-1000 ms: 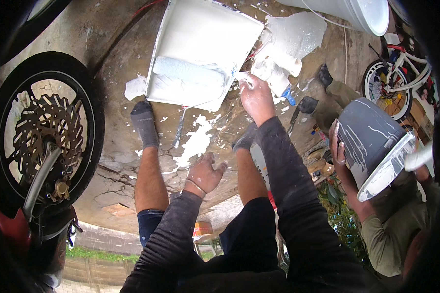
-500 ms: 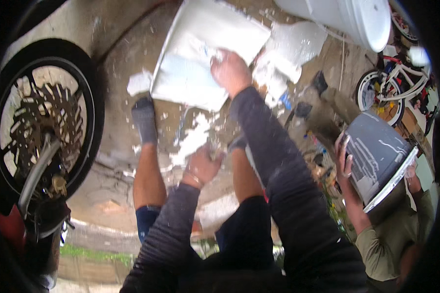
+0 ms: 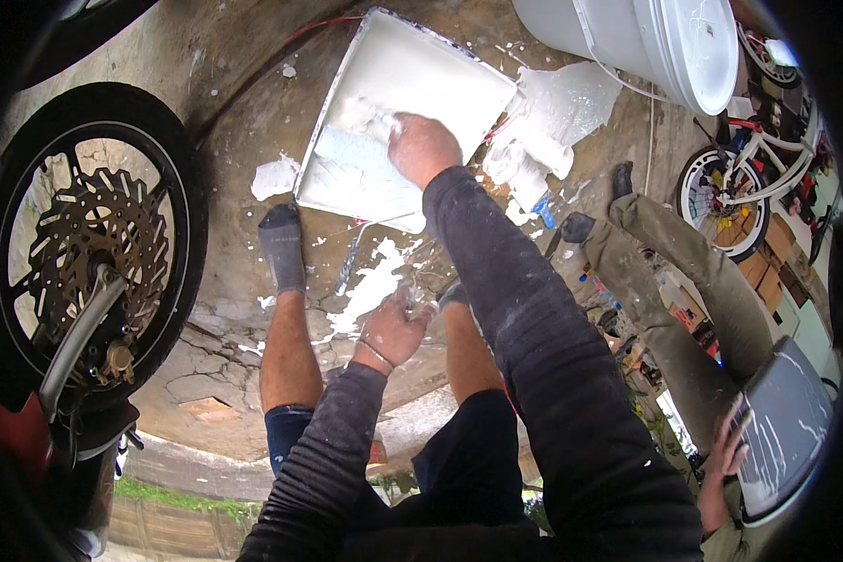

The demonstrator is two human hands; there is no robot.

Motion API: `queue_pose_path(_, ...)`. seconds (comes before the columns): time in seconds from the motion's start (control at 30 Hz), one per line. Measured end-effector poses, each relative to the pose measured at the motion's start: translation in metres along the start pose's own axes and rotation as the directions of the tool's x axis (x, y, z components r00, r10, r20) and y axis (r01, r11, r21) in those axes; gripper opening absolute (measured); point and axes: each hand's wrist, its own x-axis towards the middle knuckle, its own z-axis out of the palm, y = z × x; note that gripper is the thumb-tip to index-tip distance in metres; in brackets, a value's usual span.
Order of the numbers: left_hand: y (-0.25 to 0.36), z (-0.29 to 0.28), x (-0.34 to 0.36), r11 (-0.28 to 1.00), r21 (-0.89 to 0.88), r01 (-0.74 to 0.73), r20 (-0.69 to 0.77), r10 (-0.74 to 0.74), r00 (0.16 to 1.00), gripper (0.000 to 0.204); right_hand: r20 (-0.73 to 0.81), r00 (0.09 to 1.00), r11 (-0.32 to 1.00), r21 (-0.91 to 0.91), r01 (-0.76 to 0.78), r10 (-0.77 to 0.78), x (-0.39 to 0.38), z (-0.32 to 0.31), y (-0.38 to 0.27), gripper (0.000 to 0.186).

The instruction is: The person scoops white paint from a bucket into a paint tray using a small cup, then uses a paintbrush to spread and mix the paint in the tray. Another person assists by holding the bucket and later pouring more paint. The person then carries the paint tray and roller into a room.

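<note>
A shallow white paint tray lies on the floor ahead, with wet white paint in it. Over its middle, my right hand is closed around something whitish that I cannot make out, mostly hidden by the fingers. A wire frame with a thin grey handle lies at the tray's near edge. My left hand, its fingers marked with white, hovers low between my legs, holding nothing visible, thumb apart from the fingers. Spilled white paint streaks the floor just beyond it.
A motorbike wheel stands close on the left. A large white bucket is at the far right, near a paint-smeared sheet and a blue-handled tool. On the right, another person's hand holds a grey bucket; a bicycle stands behind.
My right hand has shifted slightly left and down over the tray. The other person's grey bucket has moved lower and toward the right edge. My left hand has barely moved.
</note>
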Motion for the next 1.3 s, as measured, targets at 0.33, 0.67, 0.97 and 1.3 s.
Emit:
queue_pose_path(0.33,-0.006,0.006,0.006,1.000,-0.022,-0.002,0.034,0.003,0.999,0.048,0.066,0.996,0.997,-0.051,0.065,-0.061,0.011,-0.015,-0.001,0.024)
queue_pose_path(0.67,0.004,0.011,0.006,1.000,-0.005,-0.020,0.002,0.020,1.000,0.051,0.119,0.976,0.935,-0.286,0.207,-0.180,-0.032,-0.030,0.084,0.030)
queue_pose_path(0.97,0.003,0.031,0.017,1.000,0.008,0.013,0.021,-0.013,1.000,0.043,-0.033,0.951,0.949,0.077,-0.305,0.308,-0.056,-0.050,0.100,0.038)
queue_pose_path(1.3,0.011,0.040,0.026,1.000,0.016,0.008,0.006,-0.008,1.000,0.043,0.235,0.922,0.950,-0.137,-0.281,0.306,-0.082,-0.016,0.078,0.037)
